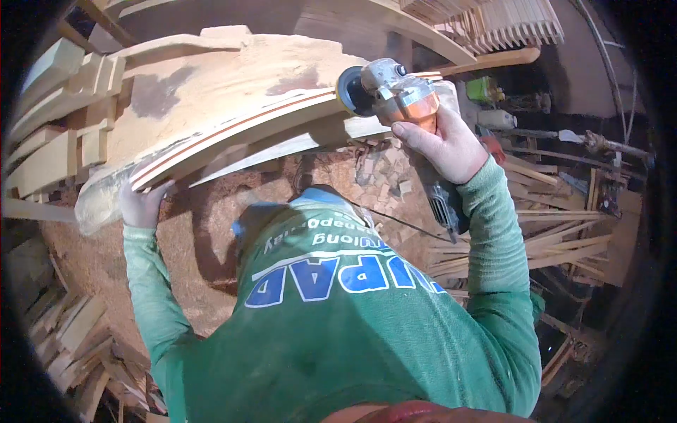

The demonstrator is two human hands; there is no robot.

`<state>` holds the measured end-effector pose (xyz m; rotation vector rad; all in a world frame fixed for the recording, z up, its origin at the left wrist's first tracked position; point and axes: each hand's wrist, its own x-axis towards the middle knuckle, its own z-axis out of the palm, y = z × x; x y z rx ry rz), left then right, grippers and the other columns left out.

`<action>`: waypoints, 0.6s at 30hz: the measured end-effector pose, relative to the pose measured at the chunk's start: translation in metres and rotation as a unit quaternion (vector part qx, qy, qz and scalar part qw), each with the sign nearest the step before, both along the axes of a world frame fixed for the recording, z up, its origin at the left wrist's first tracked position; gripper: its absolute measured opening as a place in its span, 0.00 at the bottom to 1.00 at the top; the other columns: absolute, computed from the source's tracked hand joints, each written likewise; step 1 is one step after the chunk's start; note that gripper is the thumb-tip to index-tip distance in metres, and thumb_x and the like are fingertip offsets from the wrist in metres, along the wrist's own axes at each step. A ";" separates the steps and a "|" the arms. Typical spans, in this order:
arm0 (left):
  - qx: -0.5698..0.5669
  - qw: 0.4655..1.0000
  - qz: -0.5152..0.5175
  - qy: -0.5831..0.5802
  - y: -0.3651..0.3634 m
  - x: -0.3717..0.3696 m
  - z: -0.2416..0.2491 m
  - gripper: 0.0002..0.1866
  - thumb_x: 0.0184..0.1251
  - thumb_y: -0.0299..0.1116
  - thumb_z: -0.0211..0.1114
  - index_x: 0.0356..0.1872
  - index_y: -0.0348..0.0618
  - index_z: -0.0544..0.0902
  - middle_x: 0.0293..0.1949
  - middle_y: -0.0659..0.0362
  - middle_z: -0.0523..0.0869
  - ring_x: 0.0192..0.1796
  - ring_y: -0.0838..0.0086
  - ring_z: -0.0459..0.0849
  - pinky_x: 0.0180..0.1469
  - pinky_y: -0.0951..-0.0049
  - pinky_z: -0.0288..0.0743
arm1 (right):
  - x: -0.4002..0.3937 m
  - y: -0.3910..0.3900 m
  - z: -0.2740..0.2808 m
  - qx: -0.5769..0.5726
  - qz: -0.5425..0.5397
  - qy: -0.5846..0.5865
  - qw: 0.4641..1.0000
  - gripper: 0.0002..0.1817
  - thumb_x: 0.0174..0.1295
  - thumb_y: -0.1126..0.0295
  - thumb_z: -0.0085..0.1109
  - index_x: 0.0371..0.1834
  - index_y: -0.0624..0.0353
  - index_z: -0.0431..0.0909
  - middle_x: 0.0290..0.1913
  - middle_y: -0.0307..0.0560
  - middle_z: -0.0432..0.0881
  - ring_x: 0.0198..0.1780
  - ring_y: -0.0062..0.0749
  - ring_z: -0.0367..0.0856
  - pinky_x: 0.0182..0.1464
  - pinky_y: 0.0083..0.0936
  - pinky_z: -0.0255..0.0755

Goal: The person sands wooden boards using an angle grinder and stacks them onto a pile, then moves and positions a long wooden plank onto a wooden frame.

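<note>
While the right hand (441,144) is clenching the angle grinder (384,92) at 12 o'clock, the left hand (141,204) at 9 o'clock is gripping the curved laminated strip (233,130) by its end alone, so the disc is likely risking a snag and kick.

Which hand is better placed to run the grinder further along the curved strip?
Probably the right hand: it grips the grinder, whose disc sits at the curved wooden strip. The left hand holds the strip's far end.

Sawdust heap (211,282), scrap offcuts (77,331), stacked slats (515,25).
</note>
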<state>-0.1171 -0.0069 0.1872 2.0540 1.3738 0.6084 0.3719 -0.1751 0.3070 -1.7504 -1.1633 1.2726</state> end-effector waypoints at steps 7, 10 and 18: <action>-0.007 1.000 0.004 0.015 -0.007 0.009 0.002 0.21 0.51 0.26 0.80 0.47 0.31 0.86 0.42 0.51 0.91 0.44 0.67 0.89 0.51 0.68 0.80 | 0.075 -0.023 -0.014 -0.024 -0.051 -0.042 0.998 0.26 0.65 0.61 0.70 0.60 0.64 0.76 0.52 0.41 0.83 0.53 0.23 0.79 0.59 0.26 0.73; -0.029 0.999 0.027 -0.017 -0.006 0.006 -0.003 0.22 0.50 0.24 0.81 0.48 0.29 0.85 0.44 0.51 0.91 0.46 0.69 0.88 0.53 0.68 0.80 | 0.093 -0.026 -0.013 -0.042 -0.063 -0.039 0.996 0.23 0.68 0.60 0.66 0.60 0.63 0.76 0.49 0.36 0.82 0.48 0.18 0.76 0.54 0.20 0.71; -0.049 0.998 0.040 -0.011 0.003 -0.018 -0.011 0.23 0.52 0.23 0.80 0.50 0.28 0.83 0.45 0.52 0.90 0.48 0.69 0.87 0.56 0.68 0.80 | 0.124 -0.026 -0.026 -0.054 -0.098 -0.064 0.992 0.23 0.65 0.56 0.68 0.53 0.63 0.80 0.42 0.34 0.83 0.41 0.17 0.77 0.46 0.21 0.73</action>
